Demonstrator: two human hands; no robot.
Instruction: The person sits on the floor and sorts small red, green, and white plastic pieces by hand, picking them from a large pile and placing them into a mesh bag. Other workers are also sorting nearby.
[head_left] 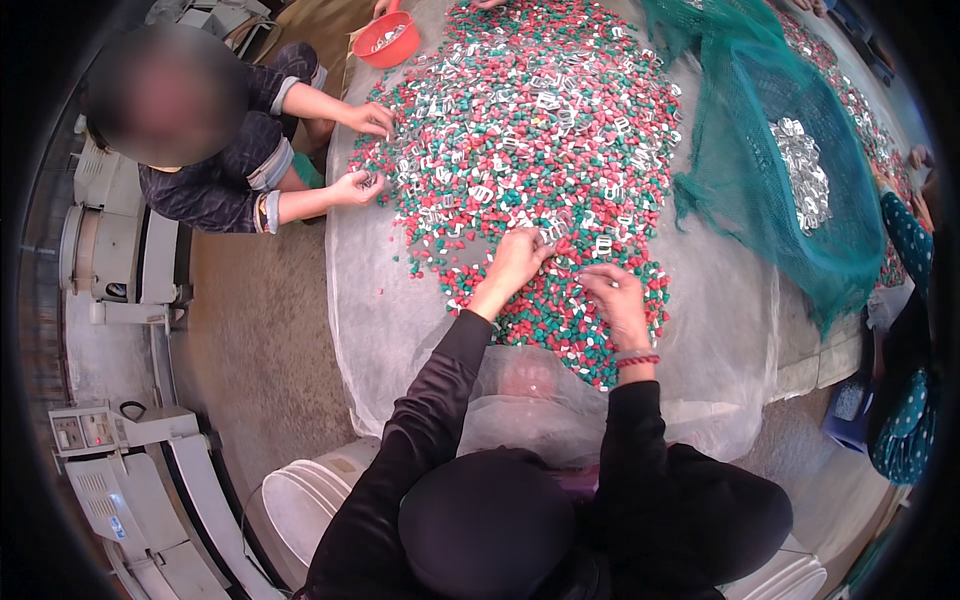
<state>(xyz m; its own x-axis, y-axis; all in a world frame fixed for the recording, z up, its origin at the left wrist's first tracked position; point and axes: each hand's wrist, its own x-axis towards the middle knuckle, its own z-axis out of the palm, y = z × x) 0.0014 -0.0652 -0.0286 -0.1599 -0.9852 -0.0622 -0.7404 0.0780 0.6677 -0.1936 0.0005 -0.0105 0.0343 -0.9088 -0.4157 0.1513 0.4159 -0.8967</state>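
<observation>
A wide heap of small red, green and white pieces (520,130) is spread before me, with flat silver slotted buckles (480,193) scattered through it. My left hand (518,260) is closed at the heap's near part, its fingers around a few silver buckles (553,230). To its right, my right hand (618,300) hovers low over the pieces, with thumb and fingertips drawn together. Whatever sits between those fingertips is too small to make out. A red cord bracelet circles my right wrist.
Across the left edge, a co-worker reaches both hands (365,187) into the heap. A red bowl (387,42) of silver pieces stands at the far left. On the right, a netted teal basket (850,170) holds silver buckles. White buckets (300,505) stand below the pale sheet (375,330).
</observation>
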